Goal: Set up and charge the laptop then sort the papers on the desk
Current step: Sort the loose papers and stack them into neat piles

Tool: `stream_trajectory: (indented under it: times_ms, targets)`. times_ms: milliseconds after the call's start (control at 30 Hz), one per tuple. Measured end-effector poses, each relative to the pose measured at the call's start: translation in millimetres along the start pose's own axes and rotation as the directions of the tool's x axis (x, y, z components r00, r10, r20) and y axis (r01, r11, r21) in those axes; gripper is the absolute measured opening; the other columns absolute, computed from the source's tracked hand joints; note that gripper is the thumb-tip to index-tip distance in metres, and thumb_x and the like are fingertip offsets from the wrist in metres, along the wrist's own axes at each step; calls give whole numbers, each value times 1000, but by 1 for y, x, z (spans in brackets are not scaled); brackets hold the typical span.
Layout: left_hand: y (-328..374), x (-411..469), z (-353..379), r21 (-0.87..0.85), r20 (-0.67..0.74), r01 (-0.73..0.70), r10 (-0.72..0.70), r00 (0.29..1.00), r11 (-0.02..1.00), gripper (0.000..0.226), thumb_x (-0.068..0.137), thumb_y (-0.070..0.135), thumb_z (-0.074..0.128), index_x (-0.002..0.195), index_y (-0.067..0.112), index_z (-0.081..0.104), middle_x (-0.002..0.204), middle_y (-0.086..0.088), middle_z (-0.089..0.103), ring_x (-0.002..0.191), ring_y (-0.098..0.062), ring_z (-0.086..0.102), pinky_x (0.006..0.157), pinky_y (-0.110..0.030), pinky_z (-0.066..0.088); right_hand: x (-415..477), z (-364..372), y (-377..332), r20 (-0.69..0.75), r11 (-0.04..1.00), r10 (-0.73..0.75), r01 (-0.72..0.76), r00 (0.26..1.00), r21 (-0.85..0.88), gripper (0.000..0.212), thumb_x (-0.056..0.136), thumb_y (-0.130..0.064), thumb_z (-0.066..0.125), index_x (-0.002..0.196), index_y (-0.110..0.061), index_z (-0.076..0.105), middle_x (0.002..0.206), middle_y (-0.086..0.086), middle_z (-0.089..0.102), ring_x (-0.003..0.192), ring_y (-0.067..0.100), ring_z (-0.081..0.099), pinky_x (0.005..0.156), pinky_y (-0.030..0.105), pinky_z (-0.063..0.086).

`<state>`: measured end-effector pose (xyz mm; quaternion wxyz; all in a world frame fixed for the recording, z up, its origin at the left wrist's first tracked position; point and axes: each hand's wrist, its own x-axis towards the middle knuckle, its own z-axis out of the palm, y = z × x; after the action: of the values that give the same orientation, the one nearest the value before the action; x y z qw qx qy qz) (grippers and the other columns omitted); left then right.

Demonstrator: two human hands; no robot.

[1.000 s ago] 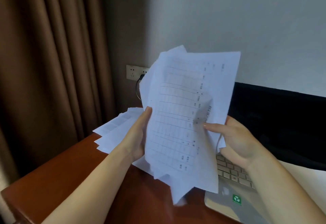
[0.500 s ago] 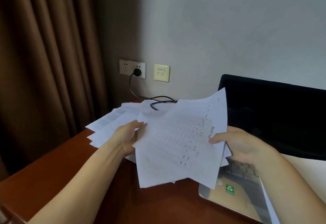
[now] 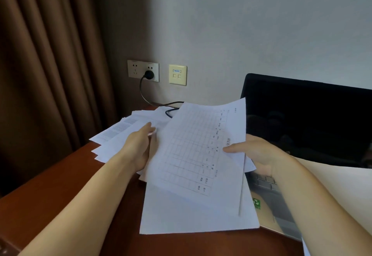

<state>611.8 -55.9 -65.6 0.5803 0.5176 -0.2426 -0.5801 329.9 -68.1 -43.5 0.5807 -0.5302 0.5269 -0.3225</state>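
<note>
I hold a loose sheaf of white papers (image 3: 193, 155), printed with tables, low over the desk (image 3: 60, 195). My left hand (image 3: 138, 149) grips its left edge, fingers under the sheets. My right hand (image 3: 255, 153) pinches the right edge, thumb on top. More papers (image 3: 120, 133) lie fanned out on the desk behind the left hand. The open laptop (image 3: 306, 118), screen dark, stands at the right; the sheaf covers part of its keyboard. Its black charger cable (image 3: 145, 92) is plugged into the wall socket (image 3: 143, 71).
A brown curtain (image 3: 44, 74) hangs at the left, close to the desk's edge. A cream data wall plate (image 3: 177, 75) sits beside the socket. A white sheet (image 3: 342, 183) lies at the right of the laptop's base.
The sheaf came down from upright in front of my face to nearly flat just above the desk. Both hands lowered with it; socket, cable and laptop screen are uncovered.
</note>
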Motion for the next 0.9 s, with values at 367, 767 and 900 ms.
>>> stream_trajectory:
  times_ms: [367,767,900]
  targets:
    - [-7,-5,-2,480,106,12,-71,992,877,24,89,11,76,112,11,69,98,-11,78,88,-33,76,75,-44,63,8,21,8,-189,999,22,-14,982,43,20,89,-5,68,108,0,69,107,16,72,98,33,70,83,44,58]
    - [6,-9,-7,698,132,-26,-93,987,715,40,92,19,73,126,26,54,100,-4,71,71,-20,76,54,-28,59,12,27,12,-298,991,-37,-2,954,-131,24,92,-29,68,96,-6,73,94,8,77,86,28,73,86,43,58]
    - [1,-11,-8,689,173,-71,-69,982,721,26,92,15,73,117,20,66,100,-4,76,81,-24,77,62,-29,60,7,25,10,-148,981,-13,-16,989,-194,18,90,-18,71,104,-7,74,98,7,77,90,26,74,83,40,59]
